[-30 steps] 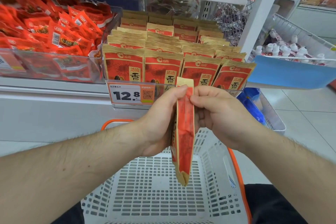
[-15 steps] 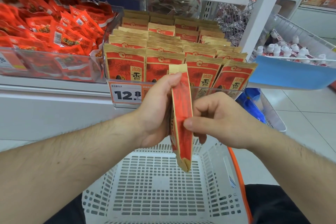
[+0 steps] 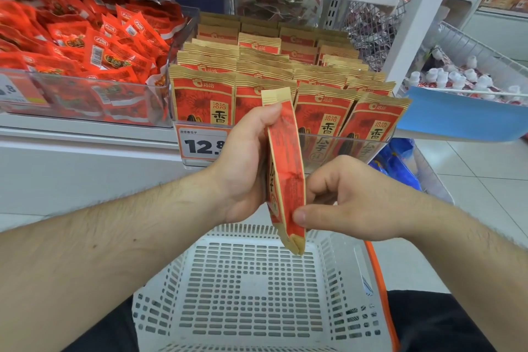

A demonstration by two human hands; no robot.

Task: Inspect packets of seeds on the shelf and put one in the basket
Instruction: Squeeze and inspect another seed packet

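A red and tan seed packet stands edge-on and upright between my hands, above the white plastic basket. My left hand grips it along its left side, thumb near the top seal. My right hand pinches its lower right edge between thumb and fingers. Behind it, rows of matching seed packets stand in a clear shelf bin.
A clear bin of small red snack packs sits to the left on the same shelf. A price tag reading 12.8 hangs on the bin front. To the right stands a blue-fronted wire bin of small bottles. The basket has an orange handle.
The packet has risen slightly toward the shelf. My right hand slid down from the packet's upper part to its lower edge. My left hand kept its grip.
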